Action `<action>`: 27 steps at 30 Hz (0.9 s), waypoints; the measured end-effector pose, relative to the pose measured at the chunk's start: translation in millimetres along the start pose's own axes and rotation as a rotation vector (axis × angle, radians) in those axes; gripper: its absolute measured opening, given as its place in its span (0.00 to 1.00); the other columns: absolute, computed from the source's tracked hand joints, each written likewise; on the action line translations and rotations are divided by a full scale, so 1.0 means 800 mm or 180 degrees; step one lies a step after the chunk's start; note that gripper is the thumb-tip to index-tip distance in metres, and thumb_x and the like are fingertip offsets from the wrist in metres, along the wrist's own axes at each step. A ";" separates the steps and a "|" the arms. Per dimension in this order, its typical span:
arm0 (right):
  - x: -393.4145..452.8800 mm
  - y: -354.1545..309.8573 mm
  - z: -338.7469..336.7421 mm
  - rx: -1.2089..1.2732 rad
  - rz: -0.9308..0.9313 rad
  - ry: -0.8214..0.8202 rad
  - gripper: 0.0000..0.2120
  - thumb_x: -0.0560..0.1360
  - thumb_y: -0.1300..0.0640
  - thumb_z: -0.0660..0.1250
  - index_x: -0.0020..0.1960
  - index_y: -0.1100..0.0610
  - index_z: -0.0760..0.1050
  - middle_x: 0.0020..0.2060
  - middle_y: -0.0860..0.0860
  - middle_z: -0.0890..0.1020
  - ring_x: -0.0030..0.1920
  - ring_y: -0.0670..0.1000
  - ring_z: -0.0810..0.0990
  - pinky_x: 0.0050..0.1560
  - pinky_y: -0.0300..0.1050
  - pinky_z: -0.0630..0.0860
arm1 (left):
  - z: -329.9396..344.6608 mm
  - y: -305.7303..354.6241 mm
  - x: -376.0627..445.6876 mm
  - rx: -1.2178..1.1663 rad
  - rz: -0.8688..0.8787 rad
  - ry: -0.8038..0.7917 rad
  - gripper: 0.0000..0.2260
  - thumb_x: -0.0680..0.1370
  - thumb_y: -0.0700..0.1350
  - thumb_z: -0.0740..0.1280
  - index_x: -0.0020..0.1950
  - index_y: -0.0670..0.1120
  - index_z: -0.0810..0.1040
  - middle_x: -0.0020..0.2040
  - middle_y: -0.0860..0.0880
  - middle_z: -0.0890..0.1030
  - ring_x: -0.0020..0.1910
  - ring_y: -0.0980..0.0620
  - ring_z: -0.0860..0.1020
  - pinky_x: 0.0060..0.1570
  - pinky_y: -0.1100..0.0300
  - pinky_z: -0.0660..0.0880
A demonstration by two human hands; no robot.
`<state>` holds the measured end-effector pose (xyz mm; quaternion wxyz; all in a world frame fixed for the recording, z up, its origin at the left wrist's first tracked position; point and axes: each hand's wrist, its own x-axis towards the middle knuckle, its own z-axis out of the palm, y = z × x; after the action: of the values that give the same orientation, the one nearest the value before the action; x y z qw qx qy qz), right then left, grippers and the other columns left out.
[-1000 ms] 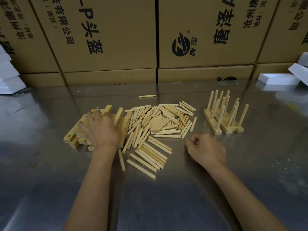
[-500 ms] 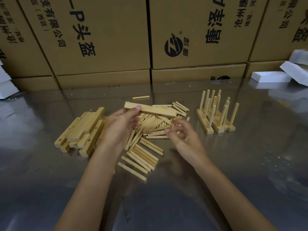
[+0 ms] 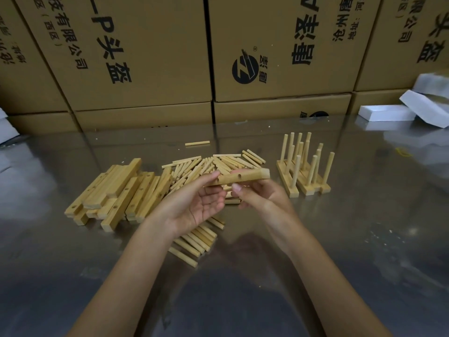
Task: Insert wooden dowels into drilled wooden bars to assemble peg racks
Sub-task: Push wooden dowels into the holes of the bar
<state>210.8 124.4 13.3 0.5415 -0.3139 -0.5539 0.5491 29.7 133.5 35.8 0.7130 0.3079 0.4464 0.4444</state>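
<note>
The near half of the loose dowel pile (image 3: 213,166) is hidden behind both hands, and only a few dowels show again below the left wrist in the lower middle of the frame. The left end of the drilled bar (image 3: 243,177) is covered by the left hand's fingertips, so its full length is hard to judge.

The bar is held in the air over the dowels, at the middle of the frame. Its long axis runs roughly left to right, the right end slightly higher, and its drilled face is turned toward the camera with two holes showing.

The left hand (image 3: 194,205) lies palm up, fingers loosely curved, and its fingertips hold the bar's left end. The right hand (image 3: 261,198) grips the bar from below, thumb up against its underside; its fingers appear to curl behind the bar, though the view there is blurred.

A stack of drilled bars (image 3: 116,193) lies at centre left on the shiny metal surface (image 3: 364,239). Finished peg racks (image 3: 303,171) stand at centre right, dowels upright. One stray dowel (image 3: 197,143) lies beyond the pile. Cardboard boxes (image 3: 145,57) fill the top of the frame, and white foam blocks (image 3: 388,113) sit at upper right, partly cut off.
</note>
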 end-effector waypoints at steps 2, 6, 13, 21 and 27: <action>-0.001 0.002 0.002 -0.0102 0.0073 0.0170 0.13 0.73 0.53 0.73 0.58 0.53 0.80 0.53 0.50 0.84 0.51 0.49 0.82 0.44 0.42 0.77 | 0.000 -0.004 0.002 0.0692 0.0110 0.0196 0.27 0.66 0.59 0.78 0.54 0.40 0.81 0.45 0.42 0.86 0.40 0.49 0.85 0.37 0.59 0.82; 0.000 -0.003 -0.001 -0.0300 0.0147 0.0244 0.12 0.78 0.50 0.66 0.54 0.59 0.80 0.39 0.47 0.83 0.38 0.44 0.78 0.36 0.36 0.73 | -0.004 -0.010 0.008 0.1851 0.1094 0.0611 0.28 0.69 0.70 0.71 0.65 0.59 0.77 0.57 0.55 0.84 0.57 0.54 0.82 0.56 0.55 0.76; -0.008 0.005 0.029 -0.0768 0.0376 -0.0536 0.14 0.80 0.52 0.64 0.48 0.63 0.79 0.33 0.49 0.79 0.33 0.48 0.75 0.31 0.37 0.69 | 0.005 -0.006 0.004 0.0902 0.0809 -0.0789 0.22 0.83 0.60 0.57 0.66 0.45 0.78 0.65 0.46 0.81 0.66 0.48 0.78 0.64 0.46 0.71; -0.005 0.050 0.029 -0.3157 -0.0371 -0.0024 0.07 0.76 0.48 0.69 0.51 0.49 0.80 0.45 0.39 0.76 0.51 0.40 0.69 0.52 0.38 0.69 | -0.036 0.031 -0.009 -0.0308 0.1265 0.0398 0.17 0.84 0.54 0.58 0.61 0.42 0.77 0.57 0.42 0.84 0.56 0.45 0.84 0.52 0.51 0.82; 0.000 0.056 0.039 -0.3740 -0.0392 0.0025 0.02 0.75 0.49 0.69 0.47 0.46 0.77 0.45 0.39 0.73 0.51 0.40 0.68 0.52 0.39 0.68 | -0.060 0.038 -0.015 -0.0494 0.1163 0.0711 0.18 0.83 0.55 0.59 0.61 0.44 0.78 0.49 0.46 0.86 0.50 0.47 0.85 0.46 0.52 0.82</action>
<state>170.2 125.1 -23.2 0.3098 -0.5306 -0.7803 0.1166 -27.3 137.5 45.9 0.5884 0.2769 0.4239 0.6305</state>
